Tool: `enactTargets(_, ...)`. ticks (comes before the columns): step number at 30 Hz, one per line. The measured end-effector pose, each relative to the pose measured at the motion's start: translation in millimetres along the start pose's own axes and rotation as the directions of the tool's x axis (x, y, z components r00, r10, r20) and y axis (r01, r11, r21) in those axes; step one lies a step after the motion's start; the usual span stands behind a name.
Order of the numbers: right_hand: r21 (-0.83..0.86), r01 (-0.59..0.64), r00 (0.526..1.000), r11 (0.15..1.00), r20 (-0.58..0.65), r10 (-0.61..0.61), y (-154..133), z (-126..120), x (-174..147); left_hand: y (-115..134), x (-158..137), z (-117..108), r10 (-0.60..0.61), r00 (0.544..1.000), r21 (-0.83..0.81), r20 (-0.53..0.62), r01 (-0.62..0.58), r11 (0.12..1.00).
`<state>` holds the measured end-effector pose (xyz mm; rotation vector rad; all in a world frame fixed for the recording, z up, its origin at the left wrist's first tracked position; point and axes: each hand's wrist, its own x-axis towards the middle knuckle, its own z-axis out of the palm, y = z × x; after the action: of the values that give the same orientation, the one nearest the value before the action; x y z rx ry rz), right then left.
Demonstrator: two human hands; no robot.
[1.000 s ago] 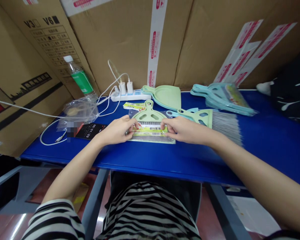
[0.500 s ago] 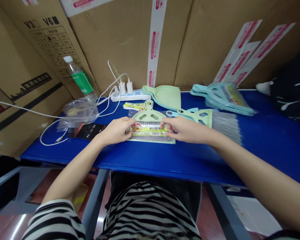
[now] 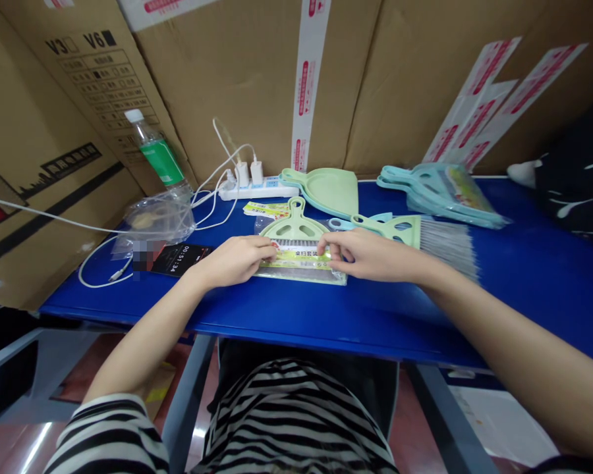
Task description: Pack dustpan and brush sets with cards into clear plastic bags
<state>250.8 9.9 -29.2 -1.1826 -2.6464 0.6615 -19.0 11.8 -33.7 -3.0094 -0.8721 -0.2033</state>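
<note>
As the left grip (image 3: 237,261) and right grip (image 3: 360,255) touch opposite ends of the label (image 3: 299,257) over the green brush set (image 3: 295,226) on the blue surface (image 3: 277,309), uneven pulling could tear it; whether either is clenched, one cannot tell

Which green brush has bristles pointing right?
The green brush partly behind the right hand. The other brush, partly under a label, has bristles pointing toward the table's near edge.

Power strip (image 3: 269,191): white, two chargers (image 3: 256,173) plugged in.
Bottle (image 3: 161,160): to your left of the power strip, green-labelled.
Phone (image 3: 182,260): nearer you than the power strip, reading 00:51:34.
Cardboard (image 3: 257,79): behind the power strip, taped.
</note>
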Motion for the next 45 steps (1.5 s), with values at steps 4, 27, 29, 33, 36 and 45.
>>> enactTargets(4,0.002,-0.033,0.999,0.999,0.019,0.033,-3,-1,1,1,0,0,0.009,1.000,0.082,-0.003,-0.009,0.997)
enactTargets(27,0.142,-0.015,0.998,0.990,0.069,0.005,2,-12,-2,9,4,3,-0.016,0.991,0.246,0.131,-0.017,0.969)
enactTargets(29,0.170,-0.011,0.997,0.985,0.083,-0.003,4,-14,-3,8,4,3,-0.020,0.991,0.246,0.134,-0.014,0.969)
enactTargets(33,0.214,0.000,0.992,0.977,0.126,-0.028,8,-17,-3,8,4,3,-0.013,0.992,0.247,0.125,-0.018,0.969)
enactTargets(36,0.224,-0.020,0.991,0.974,0.134,-0.010,10,-17,-2,7,4,3,-0.016,0.992,0.251,0.126,-0.016,0.968)
enactTargets(45,0.196,-0.074,0.981,0.978,0.190,0.036,7,-23,-3,7,3,4,0.000,0.993,0.247,0.114,-0.029,0.969)
